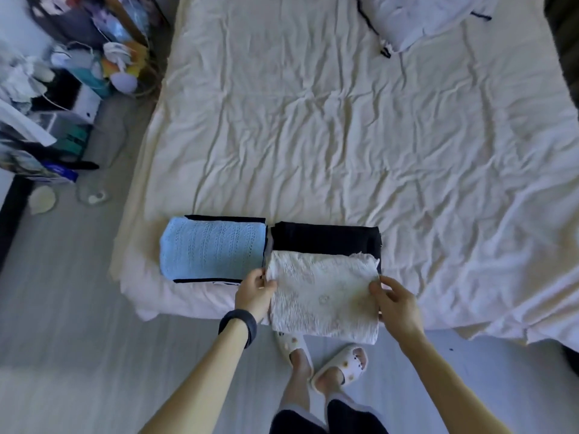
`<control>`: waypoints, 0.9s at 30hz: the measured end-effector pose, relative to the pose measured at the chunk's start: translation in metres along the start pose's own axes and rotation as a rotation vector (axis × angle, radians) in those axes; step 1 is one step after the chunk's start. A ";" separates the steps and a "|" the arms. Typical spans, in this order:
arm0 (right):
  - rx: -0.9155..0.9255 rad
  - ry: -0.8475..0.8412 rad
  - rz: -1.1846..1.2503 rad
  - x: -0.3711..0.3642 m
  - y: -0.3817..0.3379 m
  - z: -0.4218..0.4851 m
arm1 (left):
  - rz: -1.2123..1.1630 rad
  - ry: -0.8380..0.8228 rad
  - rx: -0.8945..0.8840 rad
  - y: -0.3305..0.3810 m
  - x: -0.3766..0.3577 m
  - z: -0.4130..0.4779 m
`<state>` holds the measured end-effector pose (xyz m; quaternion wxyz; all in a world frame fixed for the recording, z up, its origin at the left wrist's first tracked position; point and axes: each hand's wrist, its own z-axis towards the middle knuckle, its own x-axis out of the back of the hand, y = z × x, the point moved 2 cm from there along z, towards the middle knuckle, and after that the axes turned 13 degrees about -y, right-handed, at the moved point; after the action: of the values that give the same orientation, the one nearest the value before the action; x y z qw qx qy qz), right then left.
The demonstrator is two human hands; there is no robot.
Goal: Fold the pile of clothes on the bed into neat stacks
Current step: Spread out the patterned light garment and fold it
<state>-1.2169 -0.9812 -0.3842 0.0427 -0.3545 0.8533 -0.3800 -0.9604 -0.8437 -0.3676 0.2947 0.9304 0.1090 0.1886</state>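
Pale grey floor (62, 308). Bed (313, 120) w/ wrinkled cream sheet, pillow (423, 17) top right. Clutter (78, 73) heaped at left. Soft, even light.

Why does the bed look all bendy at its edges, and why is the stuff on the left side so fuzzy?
Head view: the wide-angle lens bows the bed at its edges; the clutter at the left is smeared and soft near the frame's border; the light is even and bluish, with no glare; the white folded cloth in the middle looks fairly sharp.
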 end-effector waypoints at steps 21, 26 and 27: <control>0.155 0.171 -0.509 -0.018 -0.042 0.107 | 0.272 0.073 -0.001 0.034 -0.015 0.122; 0.103 0.158 -0.439 -0.011 -0.026 0.132 | 0.251 0.130 0.001 0.018 -0.027 0.137; 0.089 0.162 -0.413 -0.010 -0.022 0.137 | 0.225 0.133 0.001 0.017 -0.030 0.139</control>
<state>-1.1504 -1.0695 -0.4681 -0.0889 -0.4876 0.7456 -0.4453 -0.9283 -0.9374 -0.4713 0.2635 0.9223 0.0234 0.2817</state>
